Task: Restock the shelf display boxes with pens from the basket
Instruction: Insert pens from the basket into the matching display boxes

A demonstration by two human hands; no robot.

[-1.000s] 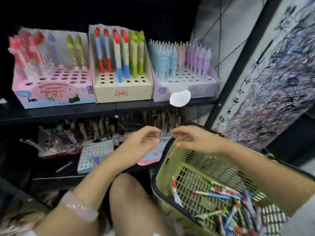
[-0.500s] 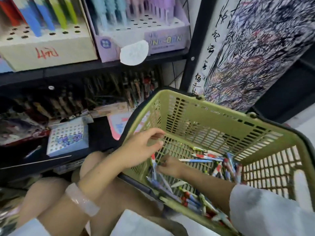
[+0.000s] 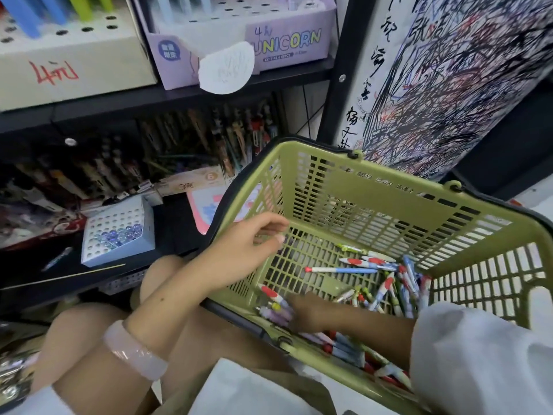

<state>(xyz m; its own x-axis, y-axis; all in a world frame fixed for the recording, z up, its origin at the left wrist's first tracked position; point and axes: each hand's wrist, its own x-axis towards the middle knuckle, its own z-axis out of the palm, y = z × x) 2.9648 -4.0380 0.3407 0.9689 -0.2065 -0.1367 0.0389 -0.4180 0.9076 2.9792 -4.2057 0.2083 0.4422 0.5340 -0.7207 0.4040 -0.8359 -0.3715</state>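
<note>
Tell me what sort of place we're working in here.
Most likely a stationery shop aisle. Pen display boxes, one marked UNICORN, stand on a dark shelf; a green shopping basket holds loose pens; a scribbled pen-test sheet hangs beside the shelf.

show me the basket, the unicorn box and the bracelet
basket [image 3: 389, 196]: head view, far wall below the rim
unicorn box [image 3: 287, 43]: head view, front panel at the lettering
bracelet [image 3: 134, 351]: head view, band on the left wrist

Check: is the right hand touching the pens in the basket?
Touching. The head view shows the right hand down among the pens on the basket floor, fingers against them.
</note>
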